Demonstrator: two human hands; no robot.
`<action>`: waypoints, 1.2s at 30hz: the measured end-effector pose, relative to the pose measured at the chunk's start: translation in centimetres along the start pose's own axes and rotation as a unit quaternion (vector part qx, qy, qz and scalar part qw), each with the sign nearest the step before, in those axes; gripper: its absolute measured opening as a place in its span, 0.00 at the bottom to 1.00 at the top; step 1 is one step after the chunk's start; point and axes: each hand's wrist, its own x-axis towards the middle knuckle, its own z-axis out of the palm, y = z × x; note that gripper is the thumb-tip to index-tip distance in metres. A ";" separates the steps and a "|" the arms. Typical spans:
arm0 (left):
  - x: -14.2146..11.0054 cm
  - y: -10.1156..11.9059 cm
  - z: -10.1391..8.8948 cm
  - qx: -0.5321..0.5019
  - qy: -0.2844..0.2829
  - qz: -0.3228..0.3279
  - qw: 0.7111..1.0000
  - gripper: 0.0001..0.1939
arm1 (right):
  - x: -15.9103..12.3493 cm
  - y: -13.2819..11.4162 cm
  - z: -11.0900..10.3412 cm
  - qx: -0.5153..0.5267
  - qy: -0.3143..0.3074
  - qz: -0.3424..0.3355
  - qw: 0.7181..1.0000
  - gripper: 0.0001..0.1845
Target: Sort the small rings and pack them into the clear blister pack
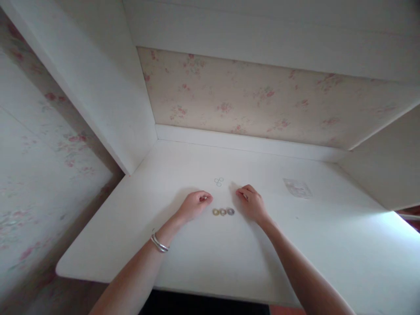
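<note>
My left hand (196, 204) rests on the white desk with its fingers curled in and the thumb against them. Facing it from the other side is my right hand (252, 202), likewise closed, thumb and fingertips together. Whatever either hand may hold is too small or hidden to make out. Between and slightly nearer than the hands, three ring-shaped discs lie in a row: a yellowish disc (215, 212), a duller tan disc (223, 212) and a grey disc (231, 211). Beyond the fingertips, three thin rings (219, 184) form a small cluster.
A clear plastic bag (298, 188) lies flat on the desk (203, 262), to the right of my right hand. White panels (108, 87) and a flowered back wall (243, 100) enclose the desk. Its front edge runs below my forearms.
</note>
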 end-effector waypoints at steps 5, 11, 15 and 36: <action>-0.1 0.0 0.0 -0.010 -0.006 0.011 1.000 0.15 | -4.4 -3.6 0.5 0.041 0.013 -0.074 0.996 0.11; -0.1 0.0 0.0 0.004 0.002 0.004 1.000 0.17 | -5.5 -5.2 0.8 -0.031 0.004 -0.113 0.993 0.11; 0.0 -0.1 0.0 0.003 0.001 0.012 1.000 0.17 | -5.2 -5.3 0.7 -0.044 -0.008 -0.117 0.992 0.12; 0.1 -0.6 0.2 0.016 0.001 0.015 1.000 0.15 | -5.3 -6.1 0.3 -0.072 -0.019 -0.127 0.989 0.11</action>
